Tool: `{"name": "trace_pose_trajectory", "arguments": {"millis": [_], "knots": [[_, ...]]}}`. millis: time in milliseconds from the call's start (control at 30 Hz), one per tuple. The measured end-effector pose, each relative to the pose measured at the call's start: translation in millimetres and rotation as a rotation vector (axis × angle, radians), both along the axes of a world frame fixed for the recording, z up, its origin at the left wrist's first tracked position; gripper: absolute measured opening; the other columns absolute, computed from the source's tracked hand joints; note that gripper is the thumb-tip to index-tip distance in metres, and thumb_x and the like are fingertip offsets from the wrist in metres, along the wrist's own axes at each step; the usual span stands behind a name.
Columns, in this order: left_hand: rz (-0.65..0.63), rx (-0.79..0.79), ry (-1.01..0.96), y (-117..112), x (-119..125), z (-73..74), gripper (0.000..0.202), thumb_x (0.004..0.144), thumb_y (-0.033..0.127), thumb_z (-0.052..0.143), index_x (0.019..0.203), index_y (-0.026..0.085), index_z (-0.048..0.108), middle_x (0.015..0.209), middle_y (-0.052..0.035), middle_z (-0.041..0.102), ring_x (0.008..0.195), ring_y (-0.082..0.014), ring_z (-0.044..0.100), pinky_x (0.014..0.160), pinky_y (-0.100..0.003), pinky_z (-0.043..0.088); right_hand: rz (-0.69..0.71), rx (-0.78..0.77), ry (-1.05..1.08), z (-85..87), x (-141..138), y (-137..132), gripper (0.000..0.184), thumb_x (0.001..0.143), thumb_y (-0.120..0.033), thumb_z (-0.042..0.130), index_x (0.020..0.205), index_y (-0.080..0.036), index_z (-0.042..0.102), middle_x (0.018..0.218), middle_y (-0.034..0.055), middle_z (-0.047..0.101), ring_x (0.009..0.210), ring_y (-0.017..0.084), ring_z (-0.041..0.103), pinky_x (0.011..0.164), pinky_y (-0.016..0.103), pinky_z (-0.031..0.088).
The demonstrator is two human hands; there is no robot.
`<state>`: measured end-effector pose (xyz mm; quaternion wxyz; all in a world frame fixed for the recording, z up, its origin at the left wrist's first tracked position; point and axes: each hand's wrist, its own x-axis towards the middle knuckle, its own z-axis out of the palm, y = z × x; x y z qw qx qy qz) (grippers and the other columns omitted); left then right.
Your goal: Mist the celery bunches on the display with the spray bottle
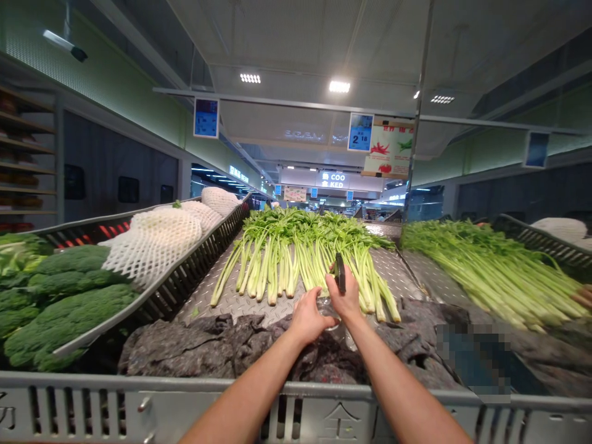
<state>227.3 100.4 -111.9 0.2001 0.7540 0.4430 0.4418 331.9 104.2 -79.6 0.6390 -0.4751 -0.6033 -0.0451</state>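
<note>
In my right hand [346,299] is what looks like a spray bottle [341,272], its black head rising above my fingers. Part of its clear body shows between and below my hands. My left hand [311,317] curves around the side of that clear body, thumb toward the right hand; its far fingers are partly hidden. Just beyond both hands lies a row of celery [277,265], pale stalk ends toward me and leafy tops away. It rests on a sloping metal tread plate [203,296].
Crumpled dark grey cloth [185,348] lies along the grey crate front [185,404]. At left are broccoli [69,308] and white foam-netted produce [157,237] beside a black crate wall [185,265]. A mirror panel [467,197] stands at right, reflecting the celery. Price signs [361,132] hang overhead.
</note>
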Motion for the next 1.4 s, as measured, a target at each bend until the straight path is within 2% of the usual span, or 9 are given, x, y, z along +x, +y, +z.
{"name": "trace_pose_trajectory", "arguments": {"millis": [267, 500, 733, 867, 1067, 1400], "knots": [[0.04, 0.04, -0.029, 1.4, -0.2, -1.6, 0.067, 0.045, 0.027, 0.07, 0.106, 0.015, 0.045, 0.108, -0.0083, 0.051, 0.103, -0.0236, 0.045, 0.09, -0.035, 0.034, 0.068, 0.019, 0.045, -0.9, 0.3, 1.6, 0.026, 0.068, -0.034, 0.047, 0.087, -0.017, 0.05, 0.076, 0.002, 0.056, 0.066, 0.014, 0.052, 0.063, 0.026, 0.041], [0.107, 0.041, -0.094, -1.7, 0.4, 4.5, 0.063, 0.046, 0.026, 0.07, 0.103, 0.016, 0.047, 0.103, -0.0065, 0.053, 0.097, -0.0213, 0.048, 0.086, -0.033, 0.036, 0.175, -0.064, 0.113, 0.0, 0.0, 5.7, 0.026, 0.064, -0.032, 0.05, 0.085, -0.016, 0.051, 0.072, 0.0012, 0.056, 0.063, 0.013, 0.051, 0.059, 0.025, 0.041], [0.092, 0.064, -0.002, -3.1, 0.4, 2.4, 0.062, 0.047, 0.028, 0.069, 0.103, 0.015, 0.046, 0.105, -0.0076, 0.052, 0.101, -0.0233, 0.045, 0.087, -0.035, 0.035, 0.143, -0.032, 0.007, -3.0, 1.1, 5.6, 0.028, 0.066, -0.027, 0.046, 0.09, -0.015, 0.05, 0.078, 0.0023, 0.056, 0.068, 0.014, 0.052, 0.067, 0.027, 0.041], [0.098, 0.078, 0.043, -4.8, 1.7, 2.3, 0.064, 0.045, 0.029, 0.071, 0.103, 0.017, 0.046, 0.105, -0.0069, 0.052, 0.102, -0.0244, 0.044, 0.087, -0.035, 0.034, 0.146, -0.02, -0.056, -0.5, 1.5, 1.8, 0.026, 0.068, -0.03, 0.044, 0.089, -0.016, 0.052, 0.078, 0.0029, 0.058, 0.066, 0.013, 0.053, 0.064, 0.026, 0.042], [0.071, 0.137, 0.063, -4.0, 2.8, -0.9, 0.066, 0.047, 0.031, 0.069, 0.105, 0.016, 0.045, 0.107, -0.0069, 0.051, 0.102, -0.0246, 0.044, 0.087, -0.036, 0.034, 0.093, 0.014, -0.048, 1.6, 0.3, -0.8, 0.021, 0.069, -0.03, 0.043, 0.08, -0.016, 0.053, 0.07, 0.0019, 0.058, 0.06, 0.013, 0.053, 0.058, 0.025, 0.041], [0.089, 0.102, 0.06, -4.6, 2.4, 0.5, 0.067, 0.049, 0.032, 0.067, 0.11, 0.016, 0.043, 0.113, -0.0083, 0.049, 0.107, -0.024, 0.042, 0.091, -0.035, 0.032, 0.051, 0.035, 0.016, -0.4, -0.4, -1.2, 0.027, 0.069, -0.034, 0.044, 0.088, -0.017, 0.051, 0.074, 0.0023, 0.056, 0.066, 0.015, 0.052, 0.064, 0.027, 0.04]]}}
